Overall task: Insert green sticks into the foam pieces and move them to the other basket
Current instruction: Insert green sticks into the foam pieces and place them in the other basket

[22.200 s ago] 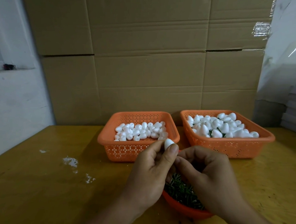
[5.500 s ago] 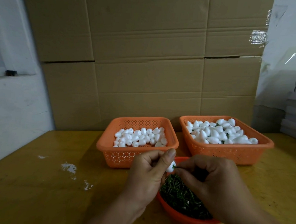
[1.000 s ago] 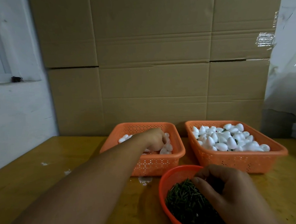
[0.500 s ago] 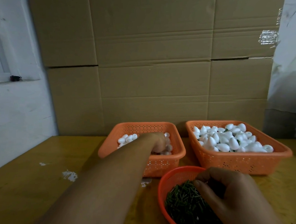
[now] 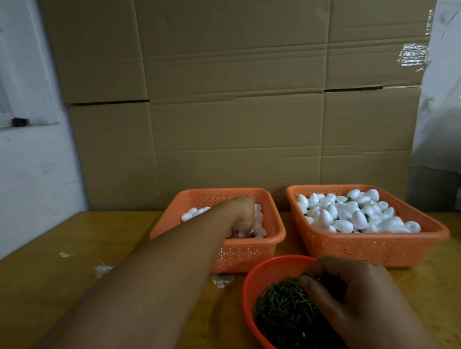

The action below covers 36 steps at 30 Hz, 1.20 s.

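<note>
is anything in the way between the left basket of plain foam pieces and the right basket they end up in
Nothing visible. The left basket and right basket sit side by side with only a bare strip of table between them. The round bowl of green sticks lies nearer the person, below that path.

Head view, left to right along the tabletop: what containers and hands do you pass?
Left basket with the left hand reaching into it → round bowl of green sticks → right hand over that bowl → right basket.
</note>
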Available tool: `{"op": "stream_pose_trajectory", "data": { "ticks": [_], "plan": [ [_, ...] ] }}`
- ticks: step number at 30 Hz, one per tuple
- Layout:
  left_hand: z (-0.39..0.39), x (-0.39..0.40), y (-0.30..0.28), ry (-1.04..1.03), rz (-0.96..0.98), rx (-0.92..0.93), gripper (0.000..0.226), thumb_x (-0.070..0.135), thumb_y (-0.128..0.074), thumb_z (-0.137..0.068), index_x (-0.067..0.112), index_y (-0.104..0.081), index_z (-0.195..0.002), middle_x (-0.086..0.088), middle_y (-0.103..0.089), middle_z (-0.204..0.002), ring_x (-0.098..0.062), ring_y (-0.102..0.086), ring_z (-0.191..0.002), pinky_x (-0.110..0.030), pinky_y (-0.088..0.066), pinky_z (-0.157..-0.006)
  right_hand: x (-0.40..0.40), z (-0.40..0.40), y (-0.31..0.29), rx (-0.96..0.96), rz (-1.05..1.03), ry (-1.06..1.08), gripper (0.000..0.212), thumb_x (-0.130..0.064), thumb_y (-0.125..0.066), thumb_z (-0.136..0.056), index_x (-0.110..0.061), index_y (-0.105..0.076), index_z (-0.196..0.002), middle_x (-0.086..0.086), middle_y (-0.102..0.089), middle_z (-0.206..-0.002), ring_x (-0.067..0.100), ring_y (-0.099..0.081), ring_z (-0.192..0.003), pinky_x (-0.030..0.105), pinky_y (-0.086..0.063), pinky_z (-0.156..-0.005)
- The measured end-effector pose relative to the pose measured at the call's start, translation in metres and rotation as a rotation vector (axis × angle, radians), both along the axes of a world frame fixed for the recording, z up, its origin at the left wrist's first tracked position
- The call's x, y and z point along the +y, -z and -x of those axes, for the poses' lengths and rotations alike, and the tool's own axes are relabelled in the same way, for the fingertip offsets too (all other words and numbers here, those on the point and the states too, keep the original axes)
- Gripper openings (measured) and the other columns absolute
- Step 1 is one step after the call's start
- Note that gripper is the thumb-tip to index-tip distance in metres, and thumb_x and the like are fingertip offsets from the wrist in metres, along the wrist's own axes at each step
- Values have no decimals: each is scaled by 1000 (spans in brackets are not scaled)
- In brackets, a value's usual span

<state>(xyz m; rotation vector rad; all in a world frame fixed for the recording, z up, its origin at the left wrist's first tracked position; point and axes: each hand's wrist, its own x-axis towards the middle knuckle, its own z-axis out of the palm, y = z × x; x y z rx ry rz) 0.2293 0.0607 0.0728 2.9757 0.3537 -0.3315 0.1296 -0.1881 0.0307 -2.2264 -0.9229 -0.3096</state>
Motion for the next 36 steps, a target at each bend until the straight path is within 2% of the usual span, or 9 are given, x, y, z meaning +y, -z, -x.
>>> {"op": "stream_pose_trajectory", "data": {
  "ticks": [5,10,14,17,22,25,28,32,36],
  "plan": [
    [10,8,0,-52,250,-326,18,8,-68,-89,21,-69,-101,-3,-71,-104,-19,-69,-92,-38,-60,-83,-1,-3,2,-8,-5,16,11,-37,-76,-79,-44,-68,-80,-19,-64,-55,7,-60,-52,32,-49,-50],
    [44,2,-2,20,386,-686,18,5,-61,-88,20,-63,-97,0,-70,-96,-20,-68,-88,-45,-58,-81,1,-4,4,-4,3,32,5,-39,-74,-81,-41,-70,-78,-22,-66,-60,6,-62,-55,37,-53,-53],
    [86,-12,5,125,553,-842,12,11,-63,-92,21,-63,-98,6,-71,-91,-11,-68,-87,-44,-57,-83,1,-3,4,-3,40,31,2,-42,-73,-81,-41,-71,-82,-21,-69,-66,4,-65,-60,37,-56,-59],
    [117,-26,14,208,648,-935,15,16,-59,-98,24,-61,-111,9,-71,-97,-5,-68,-91,-36,-56,-86,1,-5,5,0,75,46,6,-39,-77,-79,-42,-74,-84,-21,-71,-70,2,-67,-65,36,-57,-65],
    [159,-45,35,301,746,-898,27,20,-51,-101,35,-57,-122,12,-65,-113,-7,-62,-109,-32,-52,-93,2,-9,5,9,214,6,8,-34,-70,-87,-36,-75,-93,-15,-74,-84,6,-69,-77,34,-58,-72],
    [170,-54,48,249,924,-849,23,22,-53,-100,36,-65,-115,9,-67,-109,-12,-66,-99,-36,-57,-88,3,-9,2,8,341,-37,12,-34,-62,-91,-30,-73,-93,-14,-73,-85,7,-66,-78,35,-56,-75],
    [175,-57,56,211,1099,-776,30,17,-65,-94,37,-65,-117,2,-69,-107,-19,-67,-101,-33,-58,-88,6,-7,-1,29,474,-60,27,-49,-58,-92,-25,-71,-90,-8,-70,-79,9,-63,-72,39,-55,-72],
    [179,-59,63,200,1112,-765,37,15,-68,-87,35,-62,-118,-1,-71,-103,-14,-67,-97,-35,-57,-88,14,-6,-3,47,674,-41,46,-70,-62,-77,-27,-68,-91,-9,-67,-81,8,-63,-77,33,-53,-68],
    [181,-62,64,208,1155,-773,27,13,-62,-95,24,-59,-119,-5,-73,-94,-17,-68,-84,-33,-57,-79,22,-6,2,57,735,-57,42,-63,-65,-78,-28,-67,-100,-10,-65,-91,13,-64,-86,33,-56,-74]
  ]
}}
